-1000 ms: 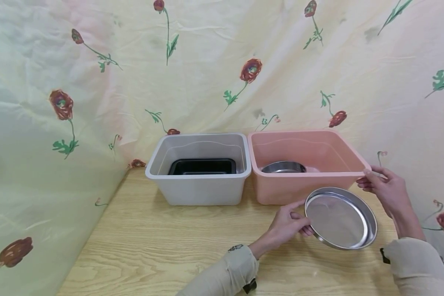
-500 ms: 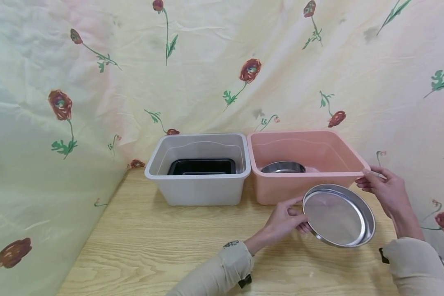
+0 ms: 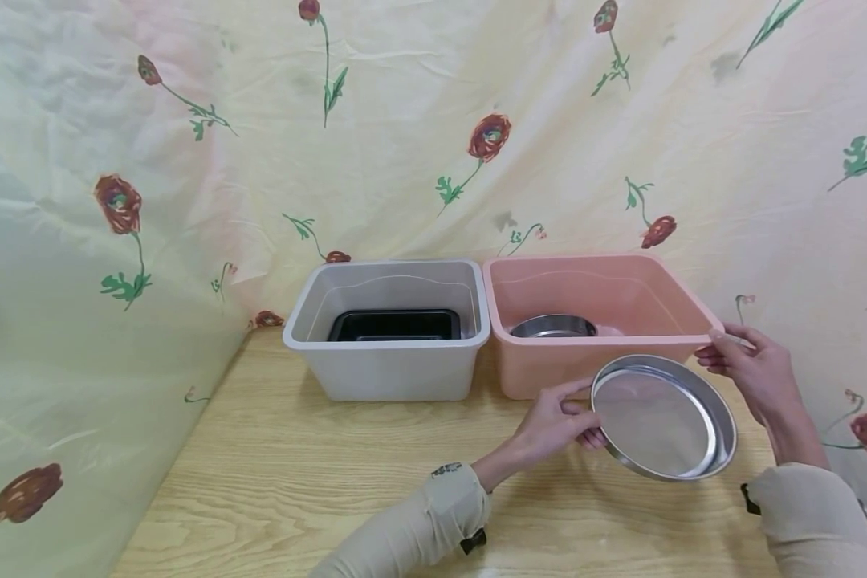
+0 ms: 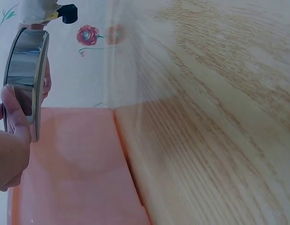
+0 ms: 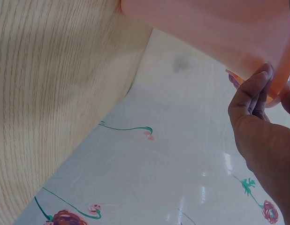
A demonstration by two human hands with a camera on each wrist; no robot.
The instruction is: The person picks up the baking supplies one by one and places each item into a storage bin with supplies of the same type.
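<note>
My left hand (image 3: 552, 425) pinches the left edge of a shallow round metal cake pan (image 3: 653, 421). The pan is tilted up, its shiny inside facing me, in front of the pink tub (image 3: 571, 369). Seen from the left wrist, the pan (image 4: 25, 70) is almost edge-on, with the thumb of my left hand (image 4: 11, 150) against its side. My right hand (image 3: 755, 373) grips the front right corner of the pink tub's rim. In the right wrist view, the fingers of my right hand (image 5: 257, 108) bend under that rim. Another round metal pan (image 3: 552, 325) lies inside the tub, partly hidden by the front wall.
Left of the pink tub, close against it, stands a light grey tub (image 3: 397, 373) with a black rectangular pan (image 3: 397, 323) inside. Both tubs stand at the back of a wooden table (image 3: 318, 482). Flower-patterned cloth (image 3: 405, 160) hangs behind and to the left.
My left hand has lifted the round pan slightly, and the left forearm has shifted a little to the left. The right hand and both tubs stay put.
</note>
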